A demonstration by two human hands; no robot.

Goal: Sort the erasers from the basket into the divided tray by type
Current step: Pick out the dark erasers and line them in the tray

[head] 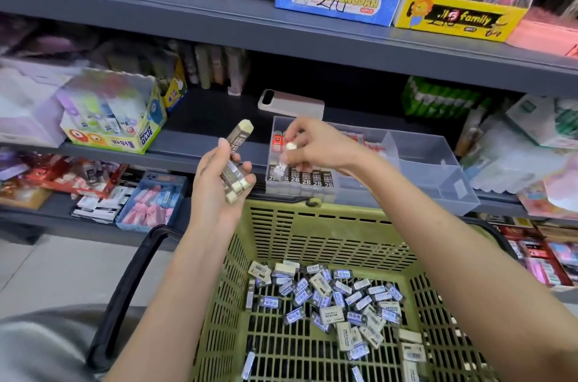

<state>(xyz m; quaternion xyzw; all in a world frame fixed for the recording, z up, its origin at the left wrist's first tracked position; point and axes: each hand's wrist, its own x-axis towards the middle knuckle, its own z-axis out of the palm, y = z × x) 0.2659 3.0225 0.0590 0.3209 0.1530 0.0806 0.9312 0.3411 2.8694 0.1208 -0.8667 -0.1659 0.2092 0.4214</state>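
Erasers in the basket below the tray look light, hard; pinch their sides; left hand grips several; right hand pinches one above it.

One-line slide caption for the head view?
Right hand pinches a 2B eraser over the divided tray; left hand grips spare erasers above the basket.

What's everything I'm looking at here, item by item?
basket: one, green, bottom centre
loose erasers: dozens, white and blue-labelled, basket floor
divided tray: one, clear, middle shelf
2B erasers: one row, dark sleeves, tray's front-left compartment
red erasers: few, red, tray's back-left compartment
glue box: one, yellow-green, shelf left
blue display box: one, blue, top shelf
yellow display box: one, yellow, top shelf
left hand: one, grips eraser bundle left of tray
right hand: one, pinches single eraser above tray's left side
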